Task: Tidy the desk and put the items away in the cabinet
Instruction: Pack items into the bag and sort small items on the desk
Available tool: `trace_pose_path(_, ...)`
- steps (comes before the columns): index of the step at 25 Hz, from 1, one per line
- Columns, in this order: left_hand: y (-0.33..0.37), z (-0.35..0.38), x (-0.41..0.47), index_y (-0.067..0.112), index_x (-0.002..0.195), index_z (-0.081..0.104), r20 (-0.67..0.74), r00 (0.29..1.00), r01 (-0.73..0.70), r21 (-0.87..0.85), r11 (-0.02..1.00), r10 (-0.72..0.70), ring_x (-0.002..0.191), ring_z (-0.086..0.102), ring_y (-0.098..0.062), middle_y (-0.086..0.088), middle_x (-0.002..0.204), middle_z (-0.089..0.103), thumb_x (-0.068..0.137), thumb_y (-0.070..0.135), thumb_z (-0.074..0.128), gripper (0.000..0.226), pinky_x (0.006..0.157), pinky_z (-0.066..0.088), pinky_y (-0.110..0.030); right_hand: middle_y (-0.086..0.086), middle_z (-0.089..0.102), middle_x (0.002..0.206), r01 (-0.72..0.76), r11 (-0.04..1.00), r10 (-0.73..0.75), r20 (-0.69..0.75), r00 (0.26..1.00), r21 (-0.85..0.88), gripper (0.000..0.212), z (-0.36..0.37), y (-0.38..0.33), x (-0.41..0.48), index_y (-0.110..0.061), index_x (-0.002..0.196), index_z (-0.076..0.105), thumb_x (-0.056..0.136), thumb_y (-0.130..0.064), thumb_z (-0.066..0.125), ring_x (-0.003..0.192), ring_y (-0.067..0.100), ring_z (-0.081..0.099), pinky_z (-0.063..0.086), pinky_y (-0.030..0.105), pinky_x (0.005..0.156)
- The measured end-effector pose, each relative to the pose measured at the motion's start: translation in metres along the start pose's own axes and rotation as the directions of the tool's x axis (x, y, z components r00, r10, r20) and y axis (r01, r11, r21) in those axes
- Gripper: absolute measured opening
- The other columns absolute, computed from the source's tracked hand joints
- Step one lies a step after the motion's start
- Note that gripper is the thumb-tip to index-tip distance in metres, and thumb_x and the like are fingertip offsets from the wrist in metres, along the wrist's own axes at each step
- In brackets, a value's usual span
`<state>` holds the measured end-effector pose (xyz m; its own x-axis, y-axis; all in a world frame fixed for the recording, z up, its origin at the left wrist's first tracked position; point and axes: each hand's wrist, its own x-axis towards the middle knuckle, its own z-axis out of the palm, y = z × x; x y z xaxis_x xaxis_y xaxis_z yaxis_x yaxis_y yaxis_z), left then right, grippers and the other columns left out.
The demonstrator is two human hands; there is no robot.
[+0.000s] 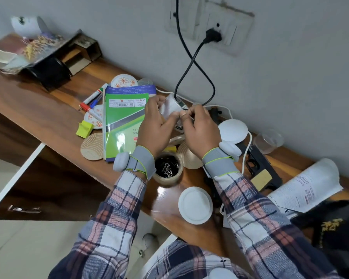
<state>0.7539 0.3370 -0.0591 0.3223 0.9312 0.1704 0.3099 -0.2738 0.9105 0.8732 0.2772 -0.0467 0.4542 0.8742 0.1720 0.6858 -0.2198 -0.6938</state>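
Above the middle of the wooden desk (48,109), my left hand (155,125) grips a small clear plastic pouch (170,107). My right hand (199,125) pinches the pouch's near edge with thumb and fingers. Under my wrists stands a tape roll (167,168) filled with black binder clips. A green and purple stack of notebooks (123,117) lies left of my hands, with markers (91,101), floral saucers (124,81) and yellow sticky notes (84,128) around it.
White round lids (195,205) (233,131), wooden coasters (92,147), a clear cup (267,140), a black stapler (260,168), printed papers (308,188) and a black power cable (189,61) crowd the desk. A desk organizer (48,63) stands far left. A cabinet door (16,174) hangs open below.
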Motion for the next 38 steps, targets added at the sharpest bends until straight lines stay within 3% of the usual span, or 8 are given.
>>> trace_pose_path(7, 0.041, -0.008, -0.042, 0.013, 0.133, 0.040, -0.035, 0.995, -0.091, -0.046, 0.995, 0.089, 0.120, 0.053, -0.025, -0.006, 0.134, 0.048, 0.088, 0.044, 0.058, 0.057, 0.102, 0.045, -0.047, 0.005, 0.058, 0.101, 0.123, 0.990, -0.118, -0.065, 0.991, 0.075, 0.022, -0.043, -0.015, -0.036, -0.017, 0.094, 0.050, 0.101, -0.038, 0.046, 0.091, 0.028, 0.056, 0.039, 0.038, 0.070)
trace_pose_path(10, 0.049, 0.000, -0.059, 0.016, 0.135, 0.039, -0.034, 0.994, -0.101, -0.006, 0.995, 0.101, 0.121, 0.053, -0.022, -0.002, 0.134, 0.048, 0.089, 0.048, 0.057, 0.059, 0.103, 0.044, -0.044, 0.003, 0.058, 0.102, 0.113, 0.990, -0.107, -0.085, 0.991, 0.079, 0.018, -0.060, -0.009, -0.049, -0.023, 0.091, 0.045, 0.101, -0.039, 0.046, 0.089, 0.024, 0.055, 0.030, 0.033, 0.066)
trace_pose_path(17, 0.099, 0.058, -0.095, 0.015, 0.132, 0.041, 0.048, 0.982, -0.179, -0.043, 0.983, 0.181, 0.117, 0.054, -0.021, -0.004, 0.131, 0.050, 0.087, 0.045, 0.057, 0.057, 0.101, 0.045, -0.044, 0.003, 0.058, 0.102, 0.024, 0.998, -0.011, -0.199, 0.980, 0.059, 0.024, -0.132, 0.025, -0.096, -0.017, 0.097, 0.052, 0.101, -0.039, 0.046, 0.092, 0.031, 0.058, 0.043, 0.041, 0.076)
trace_pose_path(22, 0.147, 0.116, -0.117, 0.019, 0.131, 0.039, 0.161, 0.946, -0.265, -0.117, 0.957, 0.281, 0.106, 0.054, -0.010, 0.008, 0.121, 0.050, 0.088, 0.042, 0.056, 0.052, 0.098, 0.047, -0.037, 0.002, 0.057, 0.102, -0.046, 0.998, 0.055, -0.325, 0.944, 0.035, 0.022, -0.196, 0.056, -0.132, -0.017, 0.097, 0.053, 0.098, -0.039, 0.050, 0.090, 0.026, 0.058, 0.040, 0.036, 0.073)
trace_pose_path(25, 0.182, 0.169, -0.149, 0.023, 0.131, 0.038, 0.325, 0.890, -0.277, -0.172, 0.945, 0.320, 0.089, 0.058, -0.012, 0.014, 0.107, 0.054, 0.086, 0.045, 0.054, 0.052, 0.089, 0.051, -0.039, 0.001, 0.059, 0.101, -0.161, 0.987, 0.152, -0.450, 0.880, 0.017, 0.024, -0.244, 0.090, -0.172, -0.015, 0.097, 0.055, 0.097, -0.039, 0.052, 0.089, 0.026, 0.058, 0.044, 0.038, 0.076)
trace_pose_path(29, 0.217, 0.229, -0.192, 0.026, 0.129, 0.036, 0.491, 0.794, -0.286, -0.220, 0.933, 0.359, 0.089, 0.063, -0.020, 0.003, 0.111, 0.060, 0.083, 0.041, 0.055, 0.052, 0.088, 0.052, -0.040, -0.001, 0.061, 0.097, -0.287, 0.957, 0.260, -0.543, 0.798, 0.035, 0.020, -0.289, 0.132, -0.229, -0.017, 0.093, 0.057, 0.096, -0.037, 0.053, 0.085, 0.025, 0.058, 0.046, 0.041, 0.075)
trace_pose_path(32, 0.228, 0.265, -0.227, 0.031, 0.123, 0.037, 0.634, 0.692, -0.292, -0.191, 0.937, 0.345, 0.076, 0.060, -0.004, 0.015, 0.096, 0.060, 0.080, 0.042, 0.060, 0.049, 0.076, 0.049, -0.031, -0.005, 0.062, 0.093, -0.393, 0.918, 0.353, -0.583, 0.732, 0.062, 0.019, -0.309, 0.162, -0.275, -0.022, 0.091, 0.059, 0.095, -0.039, 0.052, 0.080, 0.022, 0.058, 0.047, 0.038, 0.072)
trace_pose_path(38, 0.211, 0.277, -0.245, 0.020, 0.133, 0.043, 0.737, 0.619, -0.377, -0.022, 0.926, 0.270, 0.101, 0.062, -0.019, 0.007, 0.114, 0.058, 0.090, 0.034, 0.063, 0.049, 0.089, 0.048, -0.035, -0.008, 0.067, 0.087, -0.493, 0.869, 0.464, -0.423, 0.778, 0.045, 0.013, -0.300, 0.189, -0.303, -0.030, 0.094, 0.062, 0.094, -0.038, 0.053, 0.083, 0.018, 0.061, 0.040, 0.029, 0.068)
